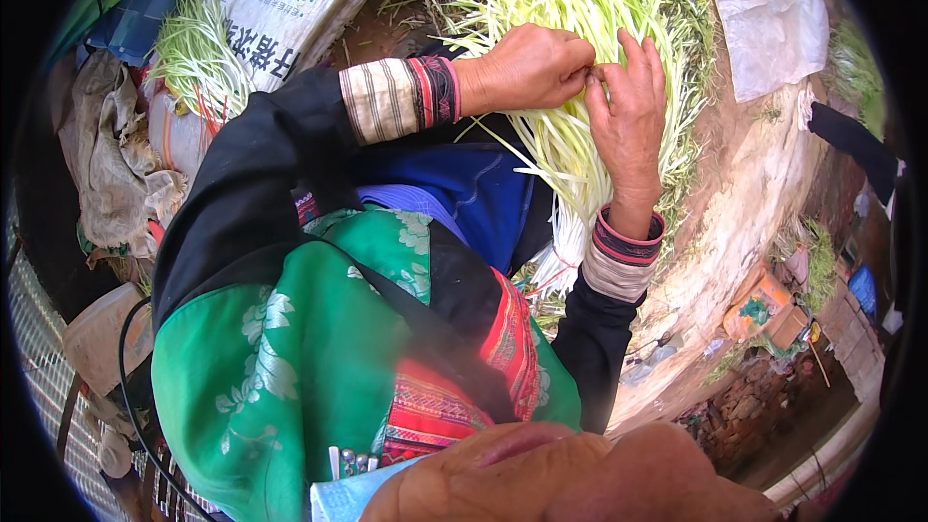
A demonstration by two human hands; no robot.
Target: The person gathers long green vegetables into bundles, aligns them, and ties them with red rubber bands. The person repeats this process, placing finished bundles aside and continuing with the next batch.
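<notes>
A large heap of pale yellow-green, leafy chive-like vegetables (pixel 580 3) lies before me. One bunch points its white stems (pixel 562 261) toward my body, with a thin red tie (pixel 557 275) around them. Above the leaves, my left hand (pixel 533 65) has its fingers curled in and their tips pinched together. My right hand (pixel 629 112) meets it there, thumb and forefinger close together and the other fingers raised. Whatever lies between the fingertips is too small to make out.
To the left, another green-and-white bunch (pixel 203 51) with red ties lies by a printed white woven sack (pixel 290 7). A crumpled cloth sack (pixel 116 159) sits below it. White sheeting (pixel 768 22) lies at upper right; a cardboard box (pixel 761 304) stands farther down.
</notes>
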